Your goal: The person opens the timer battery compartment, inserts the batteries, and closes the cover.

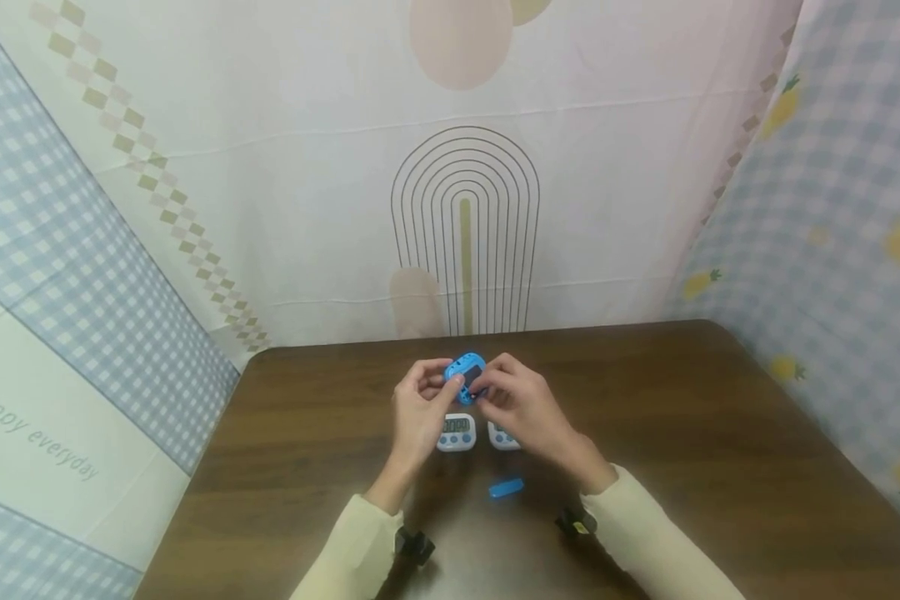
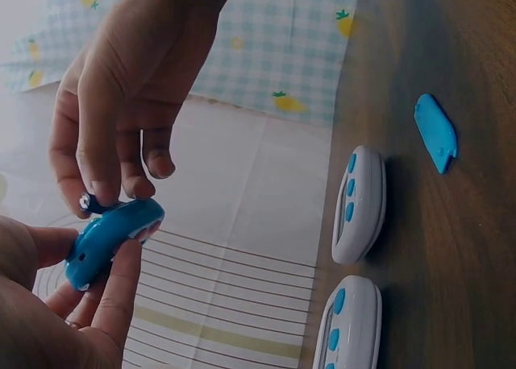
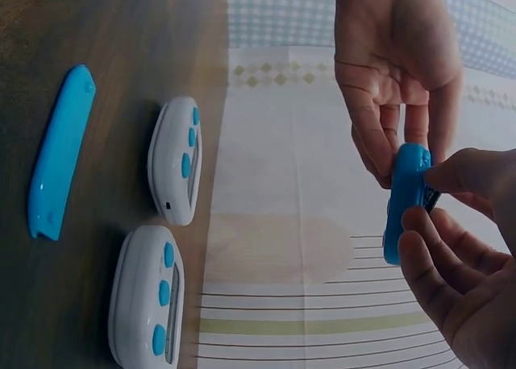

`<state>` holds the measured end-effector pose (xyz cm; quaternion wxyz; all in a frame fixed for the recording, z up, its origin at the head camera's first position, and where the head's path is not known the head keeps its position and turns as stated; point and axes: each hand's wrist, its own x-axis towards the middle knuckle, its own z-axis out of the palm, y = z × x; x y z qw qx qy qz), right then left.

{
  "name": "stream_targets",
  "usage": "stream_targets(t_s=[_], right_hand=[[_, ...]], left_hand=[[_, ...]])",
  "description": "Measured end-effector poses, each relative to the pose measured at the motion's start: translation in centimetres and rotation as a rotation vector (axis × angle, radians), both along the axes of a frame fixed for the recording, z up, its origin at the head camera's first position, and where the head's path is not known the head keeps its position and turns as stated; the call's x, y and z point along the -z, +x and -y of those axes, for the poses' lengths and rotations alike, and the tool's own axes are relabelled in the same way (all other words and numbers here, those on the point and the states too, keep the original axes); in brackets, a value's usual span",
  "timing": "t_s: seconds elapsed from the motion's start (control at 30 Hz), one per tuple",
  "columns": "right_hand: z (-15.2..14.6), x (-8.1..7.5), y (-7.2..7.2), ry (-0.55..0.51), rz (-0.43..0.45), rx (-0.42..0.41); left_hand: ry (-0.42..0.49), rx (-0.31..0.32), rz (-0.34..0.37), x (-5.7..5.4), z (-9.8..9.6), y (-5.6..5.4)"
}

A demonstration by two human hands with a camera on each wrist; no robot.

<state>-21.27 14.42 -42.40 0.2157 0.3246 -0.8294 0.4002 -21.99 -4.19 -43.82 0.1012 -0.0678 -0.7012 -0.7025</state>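
Observation:
Above the table, my left hand (image 1: 418, 408) grips a blue digital timer (image 1: 465, 367) by its edge, its back open and tilted toward me. My right hand (image 1: 523, 404) pinches a small dark battery (image 2: 87, 201) with a silvery end, against the timer's back; how far it sits inside is hidden by the fingers. Below the hands, two white timers with blue buttons rest on the table: the left white timer (image 1: 457, 433) and the right white timer (image 1: 504, 438), partly covered by my right hand. Nearer to me lies a blue battery cover (image 1: 506, 488).
The brown wooden table (image 1: 307, 467) reaches back to a patterned cloth backdrop (image 1: 330, 217). Checked cloths hang at both sides. Black wrist cameras sit under both sleeves, close above the tabletop.

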Motion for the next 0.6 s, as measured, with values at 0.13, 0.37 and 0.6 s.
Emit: stream_targets(t_s=[0.13, 0.37, 0.6], right_hand=[[0.3, 0.24, 0.25, 0.04, -0.029, 0.027], [0.73, 0.61, 0.33, 0.024, -0.057, 0.065], [0.89, 0.6, 0.25, -0.038, 0.032, 0.134]], left_hand=[[-0.026, -0.003, 0.011, 0.12, 0.14, 0.09], [-0.02, 0.003, 0.002, 0.59, 0.14, 0.18], [-0.02, -0.003, 0.002, 0.34, 0.17, 0.28]])
